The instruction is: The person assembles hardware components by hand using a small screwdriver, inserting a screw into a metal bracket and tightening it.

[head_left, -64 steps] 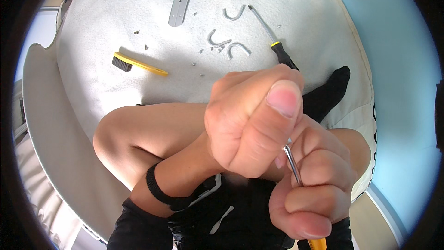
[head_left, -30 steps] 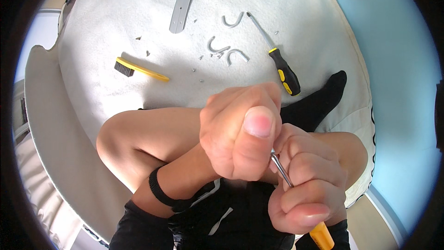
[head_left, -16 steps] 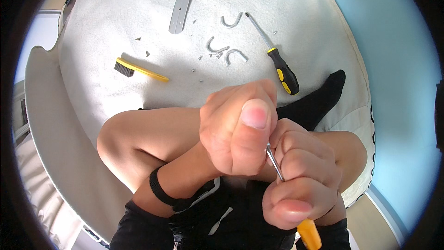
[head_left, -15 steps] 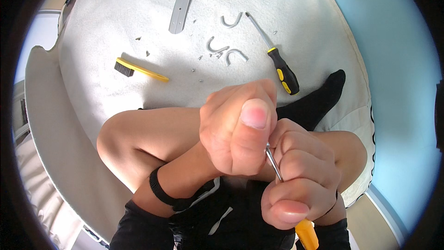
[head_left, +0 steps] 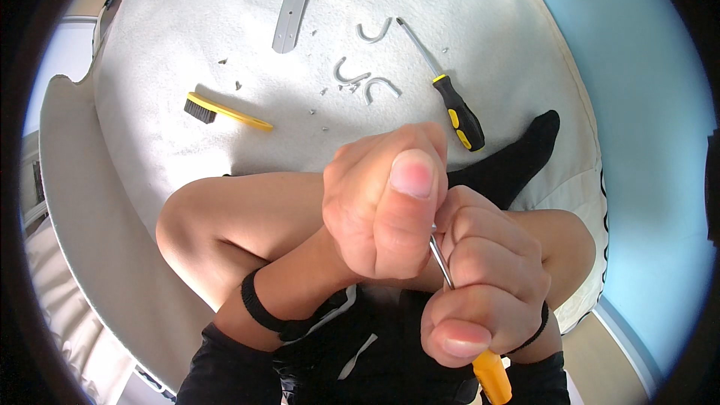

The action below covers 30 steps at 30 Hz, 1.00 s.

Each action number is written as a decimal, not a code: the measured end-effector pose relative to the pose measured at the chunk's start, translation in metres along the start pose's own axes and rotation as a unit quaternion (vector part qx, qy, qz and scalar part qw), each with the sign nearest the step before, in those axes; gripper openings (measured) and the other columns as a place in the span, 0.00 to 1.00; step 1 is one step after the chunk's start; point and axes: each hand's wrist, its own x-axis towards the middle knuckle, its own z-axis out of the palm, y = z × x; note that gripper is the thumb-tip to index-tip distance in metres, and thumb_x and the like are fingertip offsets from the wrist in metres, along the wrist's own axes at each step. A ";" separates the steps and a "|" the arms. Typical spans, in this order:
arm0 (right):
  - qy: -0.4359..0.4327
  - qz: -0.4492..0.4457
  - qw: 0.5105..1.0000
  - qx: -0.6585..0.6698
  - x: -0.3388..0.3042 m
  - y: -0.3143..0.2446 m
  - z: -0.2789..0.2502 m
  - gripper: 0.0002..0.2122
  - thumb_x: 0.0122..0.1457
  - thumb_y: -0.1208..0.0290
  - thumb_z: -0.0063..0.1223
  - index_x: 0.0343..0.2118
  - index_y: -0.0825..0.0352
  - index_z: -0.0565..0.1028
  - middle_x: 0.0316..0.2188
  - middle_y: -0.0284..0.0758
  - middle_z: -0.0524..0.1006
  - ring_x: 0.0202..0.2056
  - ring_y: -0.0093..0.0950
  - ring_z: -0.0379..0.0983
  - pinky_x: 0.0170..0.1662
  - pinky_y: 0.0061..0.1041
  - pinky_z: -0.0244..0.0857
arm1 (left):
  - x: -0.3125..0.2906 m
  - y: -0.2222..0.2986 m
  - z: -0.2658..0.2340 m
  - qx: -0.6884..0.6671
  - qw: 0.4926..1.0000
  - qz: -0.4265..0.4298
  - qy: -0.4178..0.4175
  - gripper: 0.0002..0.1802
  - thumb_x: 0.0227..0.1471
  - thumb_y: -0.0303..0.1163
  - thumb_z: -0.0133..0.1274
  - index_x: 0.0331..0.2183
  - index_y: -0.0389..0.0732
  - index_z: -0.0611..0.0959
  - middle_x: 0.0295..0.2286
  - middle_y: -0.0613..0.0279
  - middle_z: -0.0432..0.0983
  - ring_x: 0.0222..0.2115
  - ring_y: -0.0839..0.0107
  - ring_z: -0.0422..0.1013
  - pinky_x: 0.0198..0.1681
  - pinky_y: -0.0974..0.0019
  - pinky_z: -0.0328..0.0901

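Ref: black screwdriver [head_left: 459, 114]. Yellow driver [head_left: 492, 377] sits bodyward of it, clamped in the right hand [head_left: 487, 277]; left hand [head_left: 385, 206], close alongside, is a tight fist, contents hidden. Best practice: shaft [head_left: 442, 261] straight, steady light pressure, unseen tip off skin. Hooks [head_left: 372, 40] lie left of ref; bare padding [head_left: 514, 45] spreads right to its edge, blue wall [head_left: 637, 142] beyond.

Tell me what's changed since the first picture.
The left hand and right hand moved leftward, so the black screwdriver now shows whole. The right still grips the yellow-handled tool; nothing visibly picked up or released. The brush, hooks and metal strip stayed put.
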 end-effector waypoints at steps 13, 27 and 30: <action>0.023 0.016 1.000 0.007 -0.002 -0.001 0.004 0.17 0.55 0.70 0.47 0.12 0.65 0.60 0.12 0.29 0.54 0.13 0.24 0.51 0.17 0.23 0.52 | 0.000 -0.002 0.006 0.030 0.997 0.012 0.069 0.16 0.48 0.29 0.39 0.12 0.37 0.62 0.09 0.64 0.54 0.07 0.74 0.50 0.10 0.71 0.44; 0.002 0.047 0.998 -0.045 -0.002 -0.008 0.003 0.13 0.54 0.70 0.47 0.15 0.64 0.60 0.14 0.30 0.55 0.14 0.26 0.54 0.21 0.26 0.58 | 0.000 -0.003 -0.003 0.024 1.000 0.016 0.012 0.14 0.48 0.26 0.39 0.14 0.35 0.65 0.11 0.62 0.58 0.09 0.73 0.54 0.10 0.71 0.48; -0.007 0.054 0.996 -0.069 -0.001 -0.010 0.003 0.13 0.54 0.69 0.48 0.16 0.64 0.60 0.15 0.31 0.56 0.15 0.27 0.56 0.21 0.26 0.59 | 0.000 -0.002 -0.003 0.027 0.999 0.013 0.017 0.14 0.48 0.25 0.39 0.14 0.35 0.65 0.11 0.62 0.58 0.09 0.73 0.54 0.10 0.71 0.48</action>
